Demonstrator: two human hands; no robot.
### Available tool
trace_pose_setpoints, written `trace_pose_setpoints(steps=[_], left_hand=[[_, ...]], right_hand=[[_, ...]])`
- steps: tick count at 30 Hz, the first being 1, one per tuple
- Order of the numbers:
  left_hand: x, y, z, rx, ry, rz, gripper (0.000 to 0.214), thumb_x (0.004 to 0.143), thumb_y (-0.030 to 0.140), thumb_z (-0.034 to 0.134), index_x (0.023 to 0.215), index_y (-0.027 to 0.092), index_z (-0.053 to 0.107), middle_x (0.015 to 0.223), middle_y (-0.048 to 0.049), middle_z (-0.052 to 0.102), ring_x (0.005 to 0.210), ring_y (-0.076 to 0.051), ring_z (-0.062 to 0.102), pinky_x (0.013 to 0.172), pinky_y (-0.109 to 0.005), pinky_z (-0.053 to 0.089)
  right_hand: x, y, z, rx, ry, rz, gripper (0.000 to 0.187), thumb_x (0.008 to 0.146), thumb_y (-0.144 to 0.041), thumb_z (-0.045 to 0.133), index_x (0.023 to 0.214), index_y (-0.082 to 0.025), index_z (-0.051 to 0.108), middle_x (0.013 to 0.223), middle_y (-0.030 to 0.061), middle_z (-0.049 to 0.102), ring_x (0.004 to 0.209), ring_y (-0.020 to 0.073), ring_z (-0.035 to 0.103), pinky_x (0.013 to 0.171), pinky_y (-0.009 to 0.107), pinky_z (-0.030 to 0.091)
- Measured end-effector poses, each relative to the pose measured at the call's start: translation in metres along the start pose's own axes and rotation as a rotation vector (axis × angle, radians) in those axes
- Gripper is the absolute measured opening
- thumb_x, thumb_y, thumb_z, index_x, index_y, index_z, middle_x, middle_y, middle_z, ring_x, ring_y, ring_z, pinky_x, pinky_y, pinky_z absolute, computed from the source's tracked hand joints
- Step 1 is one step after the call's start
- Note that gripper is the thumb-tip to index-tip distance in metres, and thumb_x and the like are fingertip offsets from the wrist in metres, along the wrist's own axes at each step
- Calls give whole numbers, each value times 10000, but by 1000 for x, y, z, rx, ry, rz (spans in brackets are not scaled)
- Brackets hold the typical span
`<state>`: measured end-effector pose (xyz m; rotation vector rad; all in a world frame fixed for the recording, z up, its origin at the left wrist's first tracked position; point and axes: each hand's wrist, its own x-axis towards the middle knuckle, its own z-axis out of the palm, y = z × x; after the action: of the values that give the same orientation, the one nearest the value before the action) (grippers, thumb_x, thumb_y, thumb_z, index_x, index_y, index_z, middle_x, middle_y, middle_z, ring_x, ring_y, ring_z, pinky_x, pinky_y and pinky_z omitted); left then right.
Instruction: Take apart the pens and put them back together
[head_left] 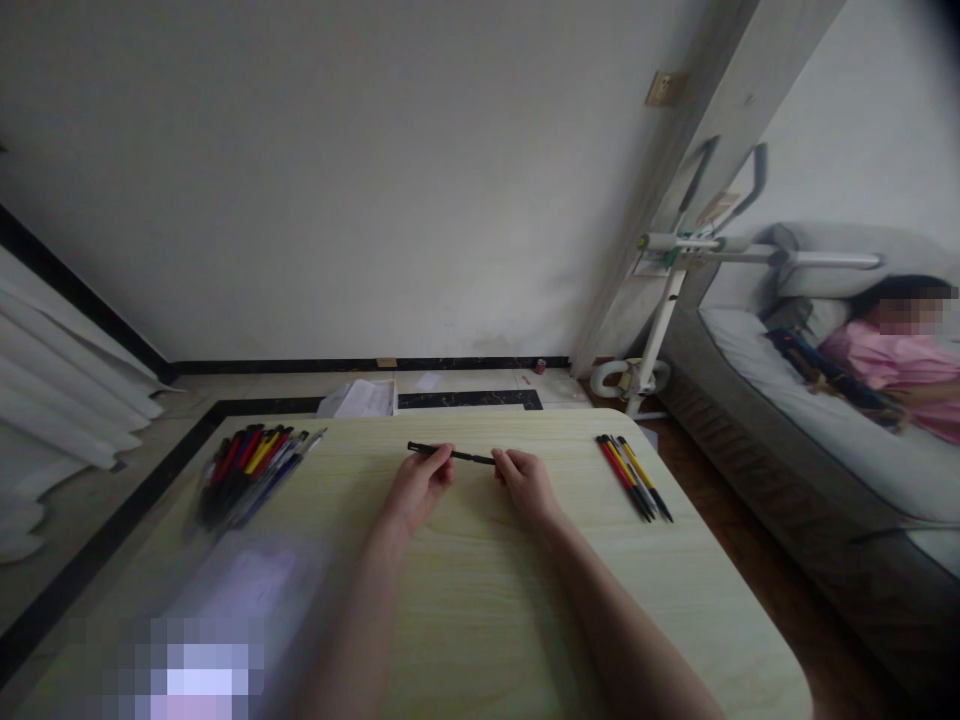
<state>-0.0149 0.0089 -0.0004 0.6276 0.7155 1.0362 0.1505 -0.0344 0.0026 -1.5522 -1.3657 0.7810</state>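
A thin black pen (471,457) is held level above the light wooden table (480,600), between both of my hands. My left hand (420,486) pinches it near its left end, fingers closed round it. At the pen's right end, my right hand (525,482) grips with closed fingers. A pile of several pens (251,470) in red, yellow, blue and black lies at the table's left. Several more pens (634,476) lie side by side at the right.
A clear plastic sheet or bag (247,590) lies on the table at front left. Papers (360,398) lie on the floor beyond the table. A white exercise machine (660,320) and a grey sofa (810,410) with a person in pink stand to the right.
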Motion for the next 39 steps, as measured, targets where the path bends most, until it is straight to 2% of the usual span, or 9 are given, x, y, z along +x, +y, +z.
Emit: trace_pose_setpoints(steps=[7, 15, 21, 31, 39], left_hand=[[-1, 1, 0, -7, 13, 3, 183, 627, 184, 680, 774, 85, 637, 614, -24, 546, 554, -69, 489, 503, -187, 397], [-2, 3, -3, 0, -78, -46, 216, 657, 223, 658, 825, 90, 631, 533, 18, 475, 466, -41, 412, 440, -179, 319], [-4, 4, 0, 6, -53, -51, 227, 651, 237, 656, 827, 97, 631, 578, -4, 524, 474, -48, 435, 445, -184, 327], [-2, 3, 1, 3, -33, -57, 230, 662, 274, 643, 810, 99, 621, 559, 3, 521, 466, -47, 440, 446, -186, 335], [-2, 2, 0, 27, -36, -18, 188, 620, 254, 670, 668, 133, 535, 547, 25, 509, 460, -56, 448, 448, -199, 342]], right_hand=[[0, 1, 1, -3, 11, 2, 471, 794, -513, 359, 510, -156, 480, 459, -20, 429, 447, 94, 380, 450, 204, 277], [0, 1, 0, 3, -2, 3, 470, 793, -514, 361, 525, -152, 500, 468, -18, 443, 453, 95, 394, 449, 204, 283], [0, 1, 1, 5, -9, 12, 461, 790, -505, 367, 530, -150, 506, 473, -12, 459, 448, 93, 395, 441, 202, 285], [0, 2, 0, -12, -14, -4, 460, 790, -504, 373, 532, -149, 514, 484, -7, 480, 460, 97, 411, 457, 202, 298], [1, 2, 0, -32, -5, -16, 466, 788, -499, 372, 519, -150, 522, 480, -4, 488, 464, 101, 423, 469, 207, 307]])
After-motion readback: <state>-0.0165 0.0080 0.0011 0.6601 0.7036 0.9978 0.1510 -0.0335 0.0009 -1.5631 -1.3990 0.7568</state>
